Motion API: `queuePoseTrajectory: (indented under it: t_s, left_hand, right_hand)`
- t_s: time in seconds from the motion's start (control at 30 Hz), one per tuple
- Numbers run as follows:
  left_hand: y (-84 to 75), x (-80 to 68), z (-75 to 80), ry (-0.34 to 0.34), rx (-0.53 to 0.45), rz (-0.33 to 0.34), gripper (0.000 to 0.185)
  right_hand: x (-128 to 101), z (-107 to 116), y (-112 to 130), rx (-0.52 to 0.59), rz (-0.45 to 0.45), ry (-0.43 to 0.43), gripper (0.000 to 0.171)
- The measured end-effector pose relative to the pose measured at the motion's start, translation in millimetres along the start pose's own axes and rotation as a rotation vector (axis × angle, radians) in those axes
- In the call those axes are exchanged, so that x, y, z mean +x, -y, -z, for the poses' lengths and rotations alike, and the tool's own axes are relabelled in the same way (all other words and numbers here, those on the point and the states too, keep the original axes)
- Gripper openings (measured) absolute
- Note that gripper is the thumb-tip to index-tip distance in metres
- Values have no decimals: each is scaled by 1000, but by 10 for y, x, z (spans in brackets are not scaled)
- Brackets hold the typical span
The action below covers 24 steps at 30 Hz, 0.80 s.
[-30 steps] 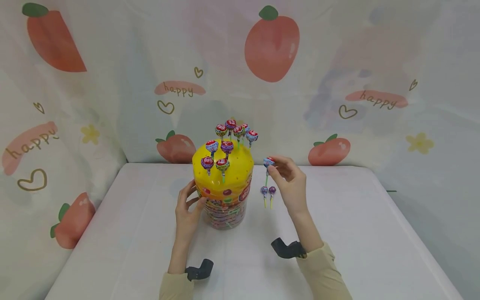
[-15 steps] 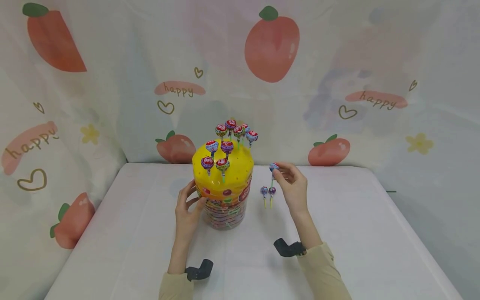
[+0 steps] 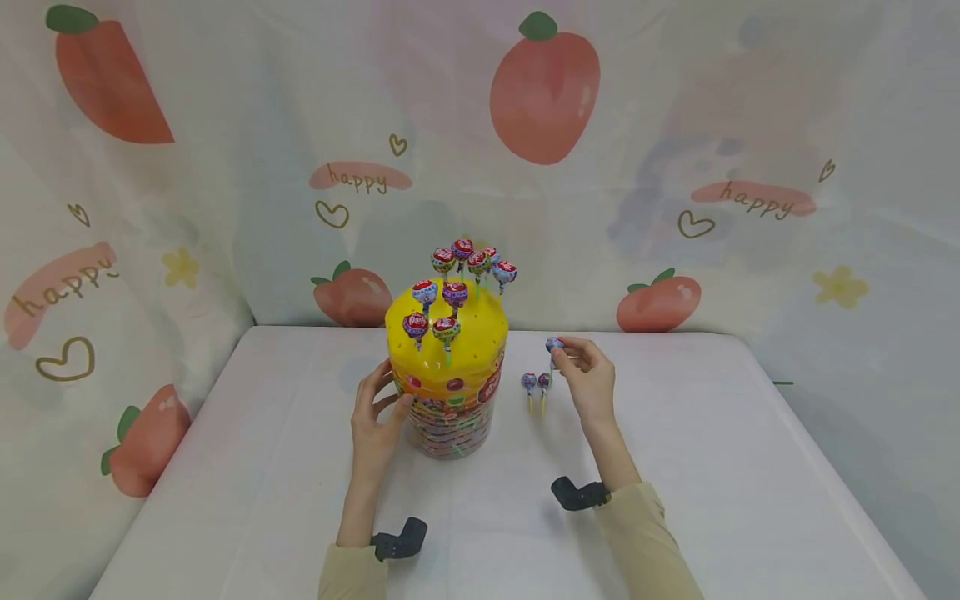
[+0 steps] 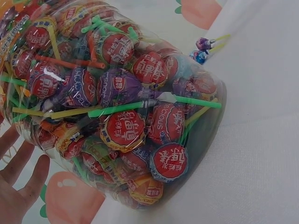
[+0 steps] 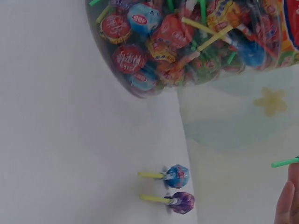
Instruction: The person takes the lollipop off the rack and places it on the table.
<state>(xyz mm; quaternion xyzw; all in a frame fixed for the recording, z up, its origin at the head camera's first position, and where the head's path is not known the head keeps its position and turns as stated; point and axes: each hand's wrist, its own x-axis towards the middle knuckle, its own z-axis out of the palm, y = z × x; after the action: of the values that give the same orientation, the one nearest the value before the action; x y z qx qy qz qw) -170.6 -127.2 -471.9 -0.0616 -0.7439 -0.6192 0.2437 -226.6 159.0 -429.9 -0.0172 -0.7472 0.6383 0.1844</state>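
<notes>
A clear jar (image 3: 450,437) packed with wrapped lollipops stands on the table under a yellow lid (image 3: 480,325). Several lollipops (image 3: 446,331) stick upright out of the lid. My left hand (image 3: 378,425) rests against the jar's left side, fingers spread; in the left wrist view its straight fingers (image 4: 35,179) lie along the clear wall. To the right of the jar, my right hand (image 3: 588,379) pinches a blue-wrapped lollipop (image 3: 553,343) by its head, green stick (image 5: 285,162) pointing down. Just below it, a blue lollipop (image 5: 176,176) and a purple lollipop (image 5: 182,202) lie side by side.
A white cloth (image 3: 262,467) covers the table. Behind it hangs a fruit-printed backdrop (image 3: 450,100). Black wrist cameras (image 3: 401,539) are strapped on both wrists.
My right hand has moved slightly right and down with its lollipop, bringing it closer to the two lying on the table. My left hand and the jar have stayed in place.
</notes>
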Motion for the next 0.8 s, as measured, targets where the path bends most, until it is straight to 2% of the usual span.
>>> queuePoseTrajectory:
  t_s: [0.23, 0.5, 0.67, 0.77, 0.8]
  left_hand:
    - [-4, 0, 2, 0, 9, -7, 57]
    - [10, -12, -3, 0, 13, 3, 57]
    - [-72, -10, 2, 4, 0, 11, 57]
    - [-72, -6, 2, 5, -5, 14, 58]
    - [-15, -4, -3, 2, -5, 5, 58]
  right_hand:
    - [60, 34, -175, -43, -74, -21, 28]
    - [130, 63, -415, -140, -115, -55, 25]
    - [184, 82, -521, -214, -138, -45, 27]
    - [219, 98, -589, -266, -153, -31, 27]
    - [229, 106, -611, -287, -162, -24, 27]
